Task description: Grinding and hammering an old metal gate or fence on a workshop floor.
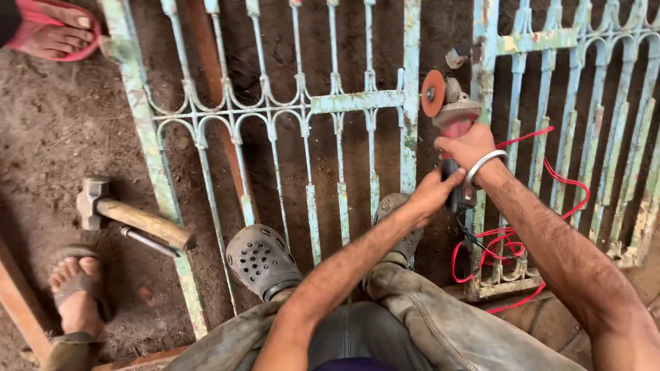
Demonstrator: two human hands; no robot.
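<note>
1. Angle grinder (454, 130): red body w/ grey metal head and round orange-red disc (433, 93), disc edge-on to the grille bar.
2. Right hand (469, 145) wrapped tight round grinder body, knuckles up, silver bangle (485, 165) at wrist; forearm runs down-right out of frame.
3. Left hand (430, 196) closed on the dark rear end of the grinder, just below the right grip; arm stretched fwd from lower centre.
4. Red cable (512, 240) loops loosely below and right of both grips, lying over the right grille.
5. Left grille (357, 102): flat iron bars w/ arched scrollwork, pale blue-green paint flaking, rust showing; its upright edge bar sits just left of the disc.
6. Right grille (570, 41): same make, just right of the grips.
7. Both lie on dark, crumbly dirt floor (62, 124).
8. Grey perforated clogs (261, 257) on the person's feet, below-left of grips, resting on the left grille.
9. Sledge hammer (130, 216), steel head, worn wood handle, far left of grips.
10. Other people's feet in sandals (58, 31) far left.
</note>
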